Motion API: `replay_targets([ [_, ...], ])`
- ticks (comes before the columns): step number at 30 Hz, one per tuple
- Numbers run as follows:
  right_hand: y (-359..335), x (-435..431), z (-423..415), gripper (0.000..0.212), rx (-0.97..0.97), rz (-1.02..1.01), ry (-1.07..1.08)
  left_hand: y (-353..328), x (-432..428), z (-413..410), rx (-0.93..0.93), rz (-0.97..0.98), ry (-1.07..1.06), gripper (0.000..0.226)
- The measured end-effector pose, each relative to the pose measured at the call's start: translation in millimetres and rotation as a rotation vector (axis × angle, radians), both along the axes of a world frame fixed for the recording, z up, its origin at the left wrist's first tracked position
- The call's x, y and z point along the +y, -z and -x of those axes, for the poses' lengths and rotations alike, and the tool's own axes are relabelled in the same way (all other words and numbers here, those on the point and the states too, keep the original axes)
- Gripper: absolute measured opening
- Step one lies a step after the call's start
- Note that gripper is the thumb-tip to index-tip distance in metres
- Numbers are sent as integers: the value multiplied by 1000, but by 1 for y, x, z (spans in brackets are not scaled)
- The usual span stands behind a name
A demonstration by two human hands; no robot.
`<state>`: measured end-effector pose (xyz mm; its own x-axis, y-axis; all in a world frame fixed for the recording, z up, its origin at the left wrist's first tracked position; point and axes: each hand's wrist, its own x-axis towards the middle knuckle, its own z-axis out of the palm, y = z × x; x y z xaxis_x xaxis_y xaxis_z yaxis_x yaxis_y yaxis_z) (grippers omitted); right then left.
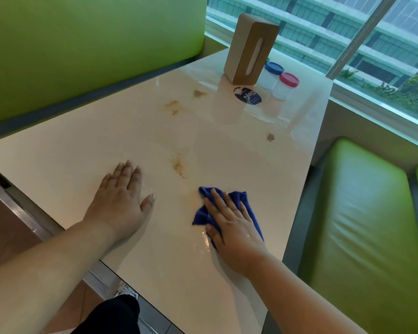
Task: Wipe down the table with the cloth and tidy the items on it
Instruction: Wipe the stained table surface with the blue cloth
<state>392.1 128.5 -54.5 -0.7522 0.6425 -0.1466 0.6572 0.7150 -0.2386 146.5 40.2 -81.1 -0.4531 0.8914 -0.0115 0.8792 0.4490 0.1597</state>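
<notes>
Cloth (204, 214) flat under right hand (234, 229), on table (70, 153).

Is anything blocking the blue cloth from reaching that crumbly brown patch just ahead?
Nothing visible. Only bare table lies between the cloth under the right hand and the brown patch; the left hand rests flat off to the side.

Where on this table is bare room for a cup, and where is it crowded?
Bare: the table between the left hand and the seat back; also its near corner below the right hand on the cloth. Crowded: the far end: tissue box, blue-lidded jar, red-lidded jar, sticker.
</notes>
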Motion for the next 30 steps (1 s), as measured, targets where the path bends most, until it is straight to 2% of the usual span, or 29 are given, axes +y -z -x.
replay_targets([
  [2, 0, 2, -14, 52, 26, 0, -18, 0, 0, 0, -3, 0, 0, 94],
  [7, 1, 12, 7, 55, 46, -5, 272, -2, -1, 1, -19, 42, -5, 82],
  [10, -4, -13, 27, 63, 65, 135, 188, -15, 4, -7, -112, 66, -65, 71],
  [11, -8, -19, 26, 63, 160, 217, 199, -23, 7, -16, -157, 10, -83, 68],
  [13, -21, -20, 16, 52, 472, 356, 352, -39, 16, -49, -254, -203, -17, 61],
  [15, -24, -4, 1, 39, 674, 293, 536, -55, 24, -92, -343, -351, 183, 62],
  [17, -21, 18, -14, 35, 594, 155, 641, -58, 31, -130, -352, -268, 393, 63],
  [20, -9, 38, -32, 40, 362, 108, 673, -36, 35, -146, -279, 17, 409, 65],
  [25, 3, 34, -33, 48, 226, -1, 607, -20, 25, -120, -131, 83, 325, 65],
  [30, 6, 33, -32, 49, 184, -24, 604, -27, 16, -131, -110, 165, 398, 66],
])
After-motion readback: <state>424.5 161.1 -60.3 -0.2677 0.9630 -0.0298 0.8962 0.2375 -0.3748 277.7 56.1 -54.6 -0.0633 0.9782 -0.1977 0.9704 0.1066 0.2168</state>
